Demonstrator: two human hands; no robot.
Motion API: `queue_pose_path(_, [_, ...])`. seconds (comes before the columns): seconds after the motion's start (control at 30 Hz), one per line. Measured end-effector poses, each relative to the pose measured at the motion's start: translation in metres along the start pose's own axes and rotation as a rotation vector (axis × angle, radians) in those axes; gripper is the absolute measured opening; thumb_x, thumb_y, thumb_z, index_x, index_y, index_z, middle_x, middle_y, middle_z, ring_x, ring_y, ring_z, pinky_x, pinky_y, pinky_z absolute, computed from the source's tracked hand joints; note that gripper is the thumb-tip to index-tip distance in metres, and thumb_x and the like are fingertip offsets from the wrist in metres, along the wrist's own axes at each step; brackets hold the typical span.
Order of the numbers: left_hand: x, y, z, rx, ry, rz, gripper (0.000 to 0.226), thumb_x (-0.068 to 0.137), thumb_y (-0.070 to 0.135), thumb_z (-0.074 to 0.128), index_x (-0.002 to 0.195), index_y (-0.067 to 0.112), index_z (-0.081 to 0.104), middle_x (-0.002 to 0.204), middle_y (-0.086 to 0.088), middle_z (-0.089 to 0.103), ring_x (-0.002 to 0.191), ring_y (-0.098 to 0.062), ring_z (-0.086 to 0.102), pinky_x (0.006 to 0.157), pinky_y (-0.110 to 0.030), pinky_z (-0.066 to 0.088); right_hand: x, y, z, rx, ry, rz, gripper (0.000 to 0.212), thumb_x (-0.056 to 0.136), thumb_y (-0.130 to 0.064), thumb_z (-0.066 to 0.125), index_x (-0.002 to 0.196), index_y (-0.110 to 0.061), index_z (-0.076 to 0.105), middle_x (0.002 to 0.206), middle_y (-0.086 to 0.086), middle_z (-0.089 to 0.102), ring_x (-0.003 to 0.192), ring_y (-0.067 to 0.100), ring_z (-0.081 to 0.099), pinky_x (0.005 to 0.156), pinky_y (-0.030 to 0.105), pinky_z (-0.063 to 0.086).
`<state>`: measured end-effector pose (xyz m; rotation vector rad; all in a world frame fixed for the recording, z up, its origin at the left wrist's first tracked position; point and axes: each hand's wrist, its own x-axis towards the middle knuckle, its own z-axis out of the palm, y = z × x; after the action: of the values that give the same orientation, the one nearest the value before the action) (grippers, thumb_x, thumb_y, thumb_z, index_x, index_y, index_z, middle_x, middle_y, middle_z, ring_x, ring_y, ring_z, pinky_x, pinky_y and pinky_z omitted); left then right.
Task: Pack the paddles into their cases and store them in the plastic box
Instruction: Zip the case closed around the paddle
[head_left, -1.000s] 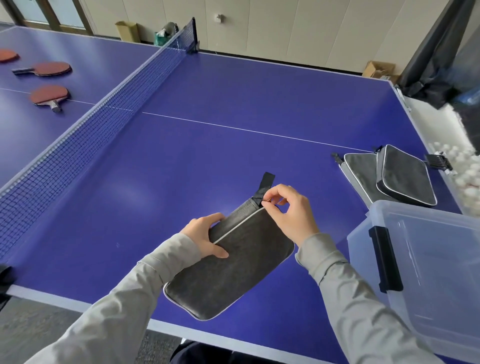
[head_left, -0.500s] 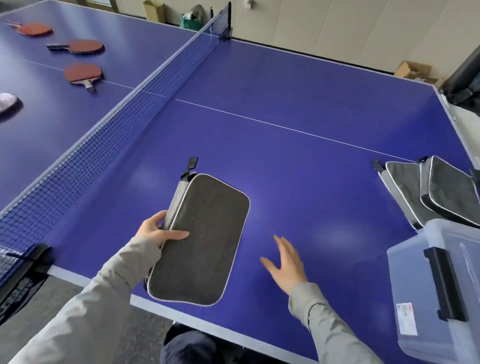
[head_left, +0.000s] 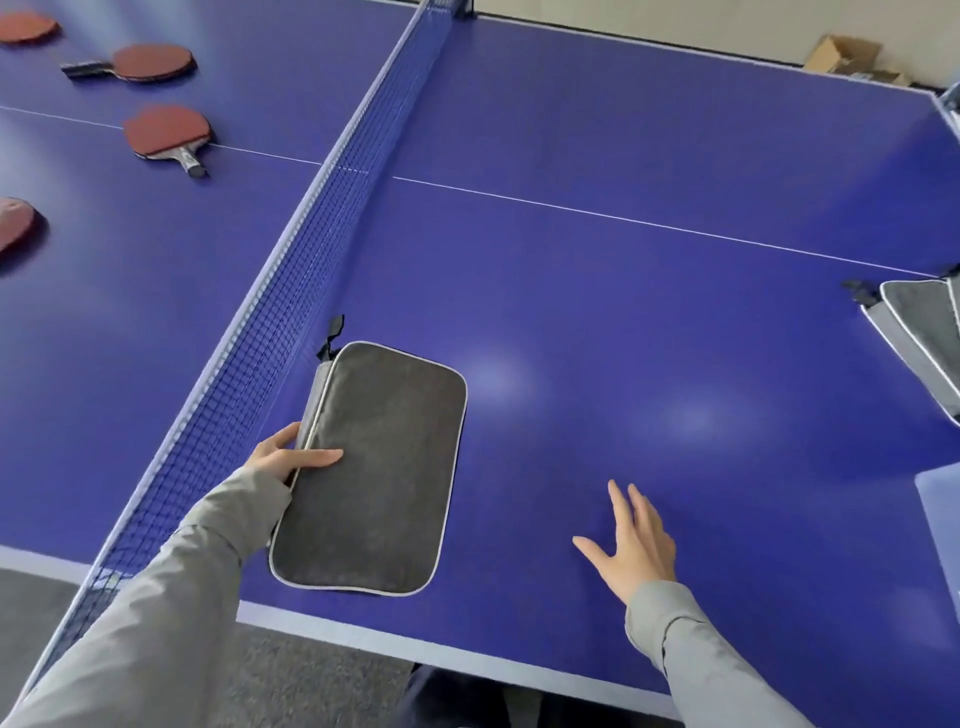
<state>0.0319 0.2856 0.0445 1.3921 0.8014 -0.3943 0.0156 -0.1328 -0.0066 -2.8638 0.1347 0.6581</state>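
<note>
My left hand (head_left: 291, 457) grips the left edge of a dark grey paddle case (head_left: 379, 467) with pale piping, held just over the near part of the blue table (head_left: 623, 322), close beside the net. My right hand (head_left: 636, 545) hovers empty with spread fingers over the table to the right of the case. Beyond the net lie red paddles: one (head_left: 166, 132) with its handle toward me, one (head_left: 148, 62) farther back, one (head_left: 15, 223) cut by the left edge. More grey cases (head_left: 919, 332) lie at the right edge. A corner of the clear plastic box (head_left: 940, 499) shows at right.
The net (head_left: 311, 244) runs from the near left to the far middle, between me and the paddles. A fourth red paddle (head_left: 26, 26) sits at the top left. Cardboard boxes (head_left: 852, 60) stand on the floor beyond the table's far edge.
My right hand let go of the case's zipper end and dropped to the table, open. My left hand carried the case leftward toward the net. The view swung left, so the box mostly left the frame.
</note>
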Motion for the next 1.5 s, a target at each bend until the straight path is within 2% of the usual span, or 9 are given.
queue_pose_path(0.17, [0.026,-0.007,-0.017,0.022,-0.015,-0.045,0.056,0.044,0.007,0.081,0.098,0.018,0.067,0.08,-0.007,0.073,0.068,-0.026,0.069,0.06,-0.033,0.055,-0.001,-0.011,0.014,-0.043,-0.014,0.055,0.087,0.087,-0.062,0.047,0.151,-0.028,-0.002,0.16,0.002,-0.005,0.148,0.022,-0.003,0.113,0.038,0.022])
queue_pose_path(0.4, [0.036,-0.016,-0.022,0.103,0.053,0.013,0.026,0.068,-0.001,0.076,0.09,0.012,0.068,0.064,0.005,0.071,0.053,-0.01,0.067,0.045,-0.017,0.051,-0.001,-0.013,0.023,-0.141,-0.018,0.064,0.086,0.087,-0.064,0.044,0.151,-0.029,-0.002,0.16,0.002,-0.011,0.148,0.023,-0.008,0.114,0.038,0.023])
queue_pose_path(0.6, [0.038,-0.03,-0.024,0.278,0.218,0.069,0.042,0.067,0.021,0.084,0.105,0.016,0.067,0.099,-0.004,0.065,0.091,-0.026,0.062,0.084,-0.039,0.05,-0.001,-0.011,0.025,-0.169,-0.027,0.06,0.085,0.088,-0.065,0.04,0.15,-0.03,-0.005,0.159,0.001,-0.014,0.147,0.023,-0.01,0.115,0.039,0.021])
queue_pose_path(0.83, [0.038,-0.041,-0.018,0.392,0.277,0.137,0.055,0.074,0.027,0.079,0.124,0.014,0.057,0.114,-0.012,0.06,0.1,-0.027,0.059,0.092,-0.04,0.047,0.0,-0.012,0.026,-0.179,-0.041,0.071,0.085,0.088,-0.065,0.04,0.15,-0.029,-0.006,0.16,0.002,-0.014,0.147,0.022,-0.011,0.116,0.039,0.02])
queue_pose_path(1.03, [0.017,-0.041,0.007,0.999,0.417,0.426,0.072,0.083,0.039,0.066,0.143,0.015,0.033,0.147,-0.008,0.032,0.134,-0.03,0.03,0.108,-0.045,0.027,0.001,-0.014,0.026,-0.201,-0.054,0.081,0.086,0.088,-0.067,0.039,0.15,-0.028,-0.006,0.16,0.003,-0.014,0.148,0.024,-0.009,0.116,0.039,0.022])
queue_pose_path(1.13, [0.005,-0.04,0.039,1.195,0.349,0.618,0.07,0.087,0.044,0.059,0.145,0.014,0.033,0.155,-0.007,0.024,0.144,-0.025,0.019,0.115,-0.041,0.017,0.001,-0.017,0.022,-0.193,-0.075,0.09,0.086,0.088,-0.065,0.039,0.151,-0.027,-0.006,0.16,0.003,-0.014,0.148,0.024,-0.009,0.117,0.041,0.02])
queue_pose_path(1.23, [-0.002,-0.039,0.081,1.377,0.22,0.821,0.069,0.088,0.052,0.049,0.142,0.01,0.039,0.154,-0.01,0.028,0.143,-0.029,0.023,0.115,-0.044,0.02,-0.002,-0.019,0.016,-0.164,-0.064,0.094,0.083,0.09,-0.064,0.039,0.151,-0.027,-0.005,0.16,0.002,-0.012,0.148,0.023,-0.008,0.118,0.042,0.016])
queue_pose_path(1.37, [0.0,-0.043,0.136,1.574,0.024,0.77,0.075,0.093,0.058,0.032,0.151,0.018,0.007,0.16,-0.001,-0.006,0.147,-0.021,-0.005,0.118,-0.039,-0.001,-0.007,-0.014,-0.002,-0.103,-0.02,0.095,0.081,0.091,-0.062,0.038,0.151,-0.028,-0.004,0.16,0.001,-0.01,0.148,0.022,-0.008,0.118,0.042,0.013])
queue_pose_path(1.5, [-0.008,-0.038,0.187,1.673,-0.041,0.79,0.077,0.092,0.062,0.024,0.151,0.02,-0.001,0.159,-0.001,-0.013,0.146,-0.021,-0.011,0.117,-0.043,-0.004,-0.013,0.002,-0.03,-0.055,0.058,0.111,0.079,0.092,-0.061,0.038,0.151,-0.027,-0.003,0.161,0.0,-0.006,0.148,0.021,-0.005,0.118,0.041,0.014])
